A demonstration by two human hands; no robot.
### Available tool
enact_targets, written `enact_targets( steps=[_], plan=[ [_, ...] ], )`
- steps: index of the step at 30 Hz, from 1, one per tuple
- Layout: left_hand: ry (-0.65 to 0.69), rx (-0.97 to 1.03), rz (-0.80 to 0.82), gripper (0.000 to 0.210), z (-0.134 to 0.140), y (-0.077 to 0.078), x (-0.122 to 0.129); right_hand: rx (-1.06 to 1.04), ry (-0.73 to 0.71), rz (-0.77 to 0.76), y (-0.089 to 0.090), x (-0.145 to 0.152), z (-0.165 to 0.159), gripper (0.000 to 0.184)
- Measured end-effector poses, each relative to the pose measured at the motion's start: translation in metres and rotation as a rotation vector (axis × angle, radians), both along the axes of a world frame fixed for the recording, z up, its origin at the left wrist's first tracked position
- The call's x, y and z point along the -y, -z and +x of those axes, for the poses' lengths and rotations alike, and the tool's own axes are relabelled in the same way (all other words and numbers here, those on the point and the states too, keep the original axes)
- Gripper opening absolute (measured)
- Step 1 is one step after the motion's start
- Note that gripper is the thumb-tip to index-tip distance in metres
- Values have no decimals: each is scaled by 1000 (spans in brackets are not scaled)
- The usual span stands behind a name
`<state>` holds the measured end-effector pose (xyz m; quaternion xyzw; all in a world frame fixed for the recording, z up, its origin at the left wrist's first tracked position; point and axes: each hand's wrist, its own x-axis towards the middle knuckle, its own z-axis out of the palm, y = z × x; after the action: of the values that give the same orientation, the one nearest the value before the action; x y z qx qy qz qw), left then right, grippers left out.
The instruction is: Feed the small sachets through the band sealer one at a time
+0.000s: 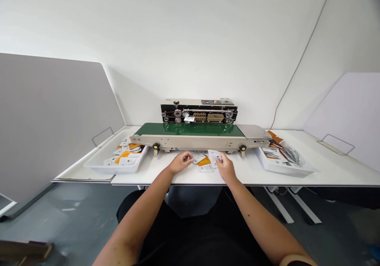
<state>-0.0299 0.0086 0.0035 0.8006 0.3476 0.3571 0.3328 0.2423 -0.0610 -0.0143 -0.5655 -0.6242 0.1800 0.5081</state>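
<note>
In front of the sealing machine, my right hand (226, 168) pinches a white printed packet (213, 154) and holds it tilted over the table. My left hand (180, 162) is at the left side of a small pile, its fingers curled in; whether something thin is between them I cannot make out. The pile has white printed packets (205, 168) and an orange packet (204, 161) lying between the two hands. Behind them stands a band sealer (199, 111) with a green conveyor belt (190, 130). A small white packet (189, 119) shows at its rollers.
A white plastic bin (115, 170) of white and orange packets stands left of the conveyor. Another bin (286, 170) with packets stands at its right end. Grey partition panels (56, 119) flank the white table (169, 175).
</note>
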Motion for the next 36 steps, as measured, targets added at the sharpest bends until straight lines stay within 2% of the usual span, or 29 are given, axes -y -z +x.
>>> enact_targets(
  steps=[4, 6, 11, 17, 21, 25, 30, 33, 36],
  plan=[
    [111, 127, -108, 47, -3, 2, -1, -59, -301, -177, -3, -1, -34, 40],
    [176, 185, -179, 55, -4, 2, 0, -28, -369, -204, -2, -5, -45, 36],
    [228, 256, -281, 50, -5, 0, 2, -106, -381, -247, 5, -13, -49, 40],
    [256, 193, -352, 52, -3, 4, 1, -172, -407, -255, 7, -11, -44, 43],
    [290, 173, -371, 52, -4, 6, 0, -194, -407, -265, 8, -11, -45, 45],
    [284, 148, -370, 44, -5, 6, 1, -242, -421, -282, 10, -11, -46, 43],
    [275, 188, -407, 46, -4, 6, 2, -192, -399, -276, 10, -8, -47, 37],
    [254, 209, -389, 46, -4, 3, 3, -90, -436, -256, -1, -9, -41, 32],
    [217, 244, -365, 45, -4, -1, 4, -74, -409, -224, -32, -22, -18, 31]
  ],
)
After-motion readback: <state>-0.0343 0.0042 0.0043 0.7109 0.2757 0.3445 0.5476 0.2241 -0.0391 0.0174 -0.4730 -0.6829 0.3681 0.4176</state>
